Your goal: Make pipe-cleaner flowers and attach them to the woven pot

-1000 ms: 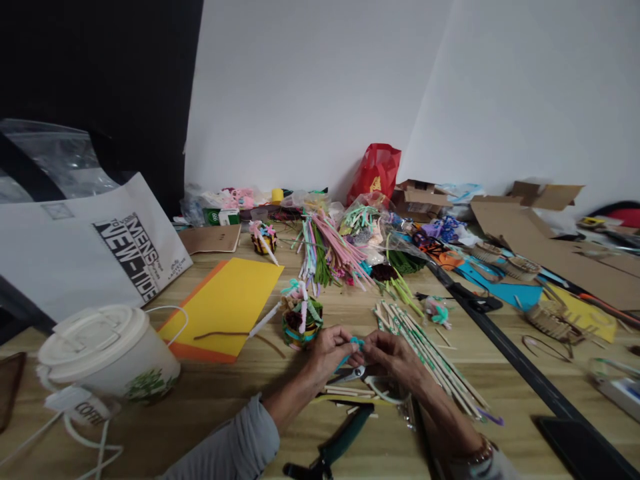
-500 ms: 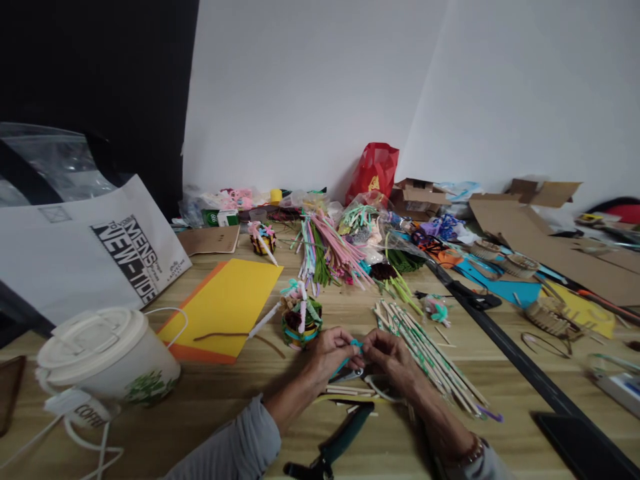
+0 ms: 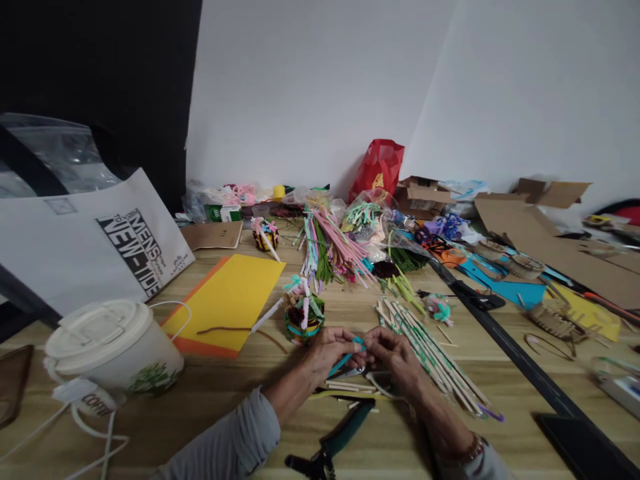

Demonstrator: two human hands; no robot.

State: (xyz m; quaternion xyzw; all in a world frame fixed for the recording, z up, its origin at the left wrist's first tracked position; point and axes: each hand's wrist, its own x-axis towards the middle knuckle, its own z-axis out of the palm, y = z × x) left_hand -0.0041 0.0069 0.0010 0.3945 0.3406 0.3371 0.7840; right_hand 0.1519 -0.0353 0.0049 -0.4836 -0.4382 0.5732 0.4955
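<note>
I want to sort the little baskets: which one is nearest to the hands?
The green and teal basket, just beyond the left hand. The other small basket stands far back, near the brown card.

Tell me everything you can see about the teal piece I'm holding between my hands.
The teal strip is a thin, slender piece, seemingly a fuzzy craft stem or paper strip; too small to tell which. Its upper end is pinched between the fingertips of the left hand and the right hand. From there it slants down and left under the left hand, held just above the wooden table.
</note>
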